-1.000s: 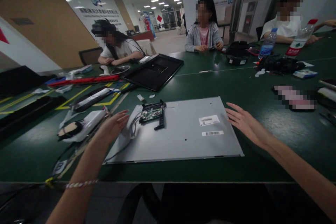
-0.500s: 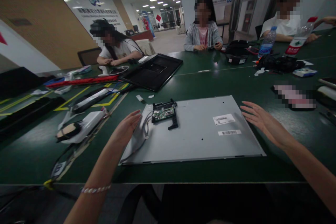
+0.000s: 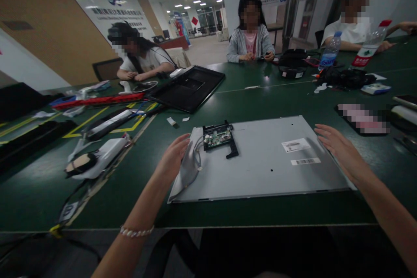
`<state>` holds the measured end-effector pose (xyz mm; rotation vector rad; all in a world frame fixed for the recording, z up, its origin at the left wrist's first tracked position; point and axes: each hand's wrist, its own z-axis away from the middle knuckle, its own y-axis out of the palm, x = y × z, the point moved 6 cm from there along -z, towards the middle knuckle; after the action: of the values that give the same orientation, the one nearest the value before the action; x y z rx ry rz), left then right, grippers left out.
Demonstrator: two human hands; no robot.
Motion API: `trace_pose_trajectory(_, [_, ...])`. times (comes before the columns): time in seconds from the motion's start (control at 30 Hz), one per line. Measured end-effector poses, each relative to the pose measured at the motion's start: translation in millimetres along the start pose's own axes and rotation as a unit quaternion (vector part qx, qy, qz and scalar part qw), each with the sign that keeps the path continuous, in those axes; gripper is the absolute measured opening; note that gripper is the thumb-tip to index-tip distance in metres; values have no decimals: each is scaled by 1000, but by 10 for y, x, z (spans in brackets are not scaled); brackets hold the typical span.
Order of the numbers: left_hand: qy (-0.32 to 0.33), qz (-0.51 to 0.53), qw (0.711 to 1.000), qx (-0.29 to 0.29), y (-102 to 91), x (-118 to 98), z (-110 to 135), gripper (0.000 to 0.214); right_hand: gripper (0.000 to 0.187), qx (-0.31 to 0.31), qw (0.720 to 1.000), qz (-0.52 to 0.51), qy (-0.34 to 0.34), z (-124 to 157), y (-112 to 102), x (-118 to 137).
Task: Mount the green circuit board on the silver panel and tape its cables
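Observation:
A flat grey display panel (image 3: pixel 247 178) lies back side up on the green table in front of me. Fixed near its upper left corner is a green circuit board (image 3: pixel 218 138) in a black plastic bracket (image 3: pixel 233 150). Grey cables (image 3: pixel 197 156) run from the board along the left side. My left hand (image 3: pixel 174 156), fingers stretched, rests against the panel's left edge; its fingertips are partly hidden. At the right edge, my right hand (image 3: pixel 340 152) is open with straight fingers, touching or very close to the rim.
Beyond the panel lies a black monitor casing (image 3: pixel 190 89). To the left are a white device with a strap (image 3: pixel 100 156) and a long black bar (image 3: pixel 35 143). A phone (image 3: pixel 363 119) and bottles (image 3: pixel 330 52) stand or lie right. Several people sit across the table (image 3: pixel 234 91).
The display panel has slid to the right across the table, carrying its board and cables. Both my hands have moved right along with it, the left now against its edge.

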<state>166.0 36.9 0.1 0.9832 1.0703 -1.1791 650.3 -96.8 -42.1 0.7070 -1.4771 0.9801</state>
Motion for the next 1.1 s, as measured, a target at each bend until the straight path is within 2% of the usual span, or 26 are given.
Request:
trace_pose_trajectory(0.13, [16, -2, 1000, 8, 130, 0, 33, 35, 44, -7, 995, 96, -37, -61, -75, -27])
trace_pose_trajectory(0.27, [12, 7, 1000, 5, 216, 21, 77, 37, 44, -10, 977, 205, -60, -69, -90, 17])
trace_pose_trajectory(0.5, [34, 4, 999, 5, 299, 44, 154, 39, 50, 13, 950, 298, -95, -16, -49, 123])
trace_pose_trajectory(0.7, [29, -60, 998, 20, 335, 107, 132, 38, 49, 23, 921, 352, -164, -39, -38, 74])
trace_pose_trajectory(0.83, [43, -127, 989, 66, 376, 134, 147, 45, 55, 37, 890, 406, -204, -108, -10, -69])
trace_pose_trajectory(0.93, [104, -270, 954, 83, 417, 69, 156, 58, 57, 61, 861, 449, -231, -146, 38, -207])
trace_pose_trajectory(1.0, [176, -372, 906, 96, 492, -28, 149, 73, 56, 65, 844, 473, -244, -154, 59, -281])
trace_pose_trajectory(1.1, [246, -463, 835, 165, 678, -128, 84, 97, 53, 57, 829, 494, -255, -144, 71, -340])
